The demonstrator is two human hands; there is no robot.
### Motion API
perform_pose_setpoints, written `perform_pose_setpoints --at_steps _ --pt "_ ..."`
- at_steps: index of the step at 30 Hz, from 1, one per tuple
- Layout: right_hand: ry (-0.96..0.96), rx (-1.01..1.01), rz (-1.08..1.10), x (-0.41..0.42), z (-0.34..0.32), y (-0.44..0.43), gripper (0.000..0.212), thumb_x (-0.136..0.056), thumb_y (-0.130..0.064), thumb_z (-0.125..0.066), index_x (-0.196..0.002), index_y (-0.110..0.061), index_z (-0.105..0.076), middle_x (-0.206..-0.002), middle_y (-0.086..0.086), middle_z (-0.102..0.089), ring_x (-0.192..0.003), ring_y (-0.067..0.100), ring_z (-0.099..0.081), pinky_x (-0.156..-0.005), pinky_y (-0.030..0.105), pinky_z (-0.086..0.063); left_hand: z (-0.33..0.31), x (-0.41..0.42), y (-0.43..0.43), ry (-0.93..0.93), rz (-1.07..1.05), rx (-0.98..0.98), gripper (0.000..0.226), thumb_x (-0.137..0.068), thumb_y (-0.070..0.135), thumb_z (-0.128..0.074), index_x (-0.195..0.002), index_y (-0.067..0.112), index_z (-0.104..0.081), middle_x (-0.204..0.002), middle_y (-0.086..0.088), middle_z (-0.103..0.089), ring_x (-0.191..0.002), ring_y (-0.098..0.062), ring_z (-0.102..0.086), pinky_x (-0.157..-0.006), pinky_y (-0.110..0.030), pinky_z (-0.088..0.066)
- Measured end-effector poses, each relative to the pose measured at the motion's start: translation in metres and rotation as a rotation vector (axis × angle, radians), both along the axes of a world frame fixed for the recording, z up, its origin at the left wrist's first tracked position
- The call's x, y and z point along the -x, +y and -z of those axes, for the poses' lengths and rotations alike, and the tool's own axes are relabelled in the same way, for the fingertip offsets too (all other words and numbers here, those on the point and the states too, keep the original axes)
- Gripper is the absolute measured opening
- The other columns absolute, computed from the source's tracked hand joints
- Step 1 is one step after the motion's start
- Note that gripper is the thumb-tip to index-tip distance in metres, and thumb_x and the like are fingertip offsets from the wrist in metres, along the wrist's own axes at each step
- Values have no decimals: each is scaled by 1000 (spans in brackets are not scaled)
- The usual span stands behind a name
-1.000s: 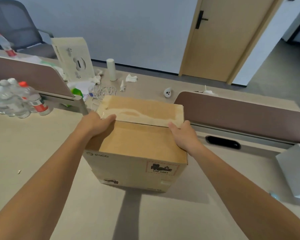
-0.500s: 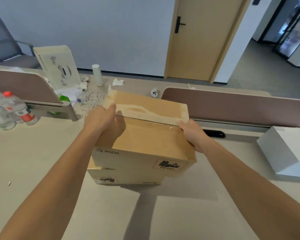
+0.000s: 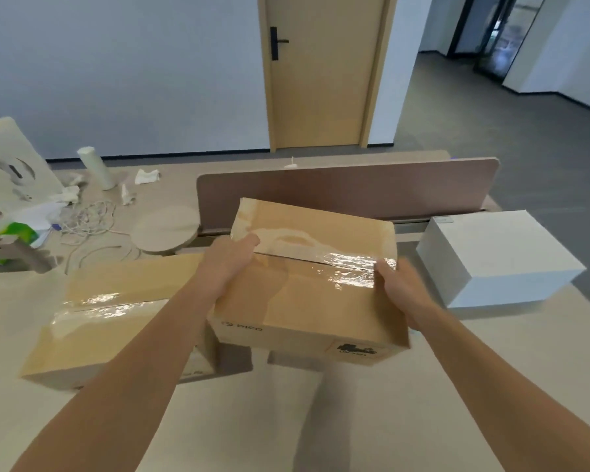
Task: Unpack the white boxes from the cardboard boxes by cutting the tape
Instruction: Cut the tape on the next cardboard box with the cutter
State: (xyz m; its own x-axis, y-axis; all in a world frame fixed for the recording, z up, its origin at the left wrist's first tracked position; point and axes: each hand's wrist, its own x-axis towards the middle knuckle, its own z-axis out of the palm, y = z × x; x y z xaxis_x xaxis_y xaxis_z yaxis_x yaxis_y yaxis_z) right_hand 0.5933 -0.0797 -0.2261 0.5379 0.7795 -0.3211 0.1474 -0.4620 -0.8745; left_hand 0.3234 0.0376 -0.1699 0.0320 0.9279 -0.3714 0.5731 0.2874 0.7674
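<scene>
So, left hand (image 3: 230, 264) and right hand (image 3: 402, 291) each grip a side of the taped cardboard box (image 3: 321, 301), dead centre. A second cardboard box (image 3: 116, 301) lies at 9 o'clock, the white box (image 3: 498, 253) at 3.

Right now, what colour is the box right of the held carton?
Plain white box, beside the cardboard box; head view shows it best.

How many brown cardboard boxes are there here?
2. The held cardboard box is gripped between left hand and right hand; the second cardboard box lies on the table to its left. More may be hidden.
</scene>
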Motion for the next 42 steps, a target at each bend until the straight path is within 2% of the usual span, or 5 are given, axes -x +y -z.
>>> perform_pose_setpoints --at_steps 5,14,27,36,42 --pt "-41 9 -66 -52 28 -25 20 -101 -30 -49 -81 -30 -54 -87 -15 -58 -84 4 -54 -84 32 -41 56 -56 -29 9 -48 114 33 -93 53 -51 -113 27 -52 -99 4 -59 -87 -17 -54 -84 -41 -42" --pt "-15 70 -161 -80 95 -24 34 -100 -41 -48 -124 -19 -58 -118 -7 -63 -112 16 -58 -98 36 -45 134 -55 -40 -63 -192 280 97 -62 81 -55 -139 21 -53 -137 -5 -58 -120 -31 -57 -103 -53 -46" --pt "-12 99 -11 -93 110 -2 35 -103 -31 -33 -81 -13 -55 -81 2 -56 -81 21 -50 -72 35 -38 147 -33 -22 -207 -374 273 22 -86 2 -56 -64 6 -58 -51 -5 -51 -54 -21 -41 -49 -28 -33" --pt "177 183 94 -124 136 8 42 -104 -38 -39 -87 -8 -62 -87 10 -66 -74 25 -60 -73 37 -48 170 -21 -11 -249 -359 340 26 -90 -14 -50 -97 0 -71 -91 -25 -73 -79 -34 -60 -86 -55 -54" --pt "-323 398 -144 -153 176 7 29 -97 -28 -56 -108 -4 -67 -108 16 -68 -104 34 -63 -83 33 -45 176 -29 -8 -236 -378 364 21 -95 -7 -51 -98 3 -68 -92 -24 -74 -85 -39 -69 -83 -55 -58"
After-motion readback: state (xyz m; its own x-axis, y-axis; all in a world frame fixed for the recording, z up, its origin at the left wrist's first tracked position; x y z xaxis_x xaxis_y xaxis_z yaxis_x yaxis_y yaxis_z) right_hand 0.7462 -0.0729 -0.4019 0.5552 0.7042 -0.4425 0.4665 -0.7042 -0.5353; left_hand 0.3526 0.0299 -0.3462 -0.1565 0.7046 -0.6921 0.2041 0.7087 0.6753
